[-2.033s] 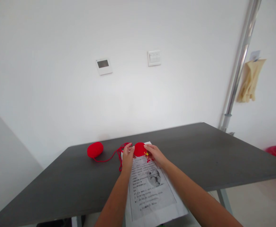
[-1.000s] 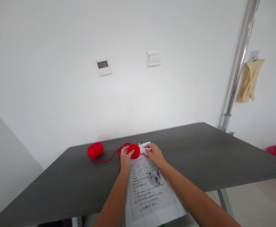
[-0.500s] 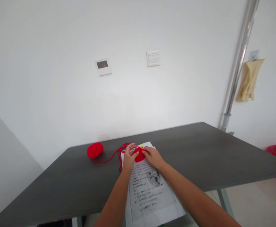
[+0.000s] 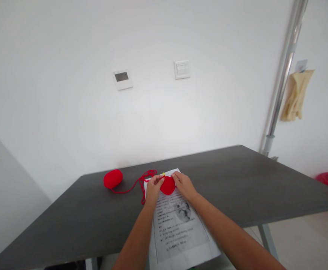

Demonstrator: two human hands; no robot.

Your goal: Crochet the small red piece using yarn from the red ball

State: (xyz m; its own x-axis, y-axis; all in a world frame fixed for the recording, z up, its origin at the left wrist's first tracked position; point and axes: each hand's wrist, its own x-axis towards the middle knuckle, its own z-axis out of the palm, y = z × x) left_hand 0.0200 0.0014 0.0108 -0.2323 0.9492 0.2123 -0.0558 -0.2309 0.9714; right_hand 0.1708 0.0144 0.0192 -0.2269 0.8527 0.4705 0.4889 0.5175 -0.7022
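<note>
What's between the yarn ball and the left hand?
Head view: from the yarn ball, a red strand runs across the dark table to a loose tangle beside the left hand.

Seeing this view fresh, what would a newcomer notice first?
The bright red disc is held by the left hand and right hand over the printed sheet, a small yellow clip at the disc's upper-left edge. Next comes the red yarn ball at left on the dark table, its strand running toward the left hand.
</note>
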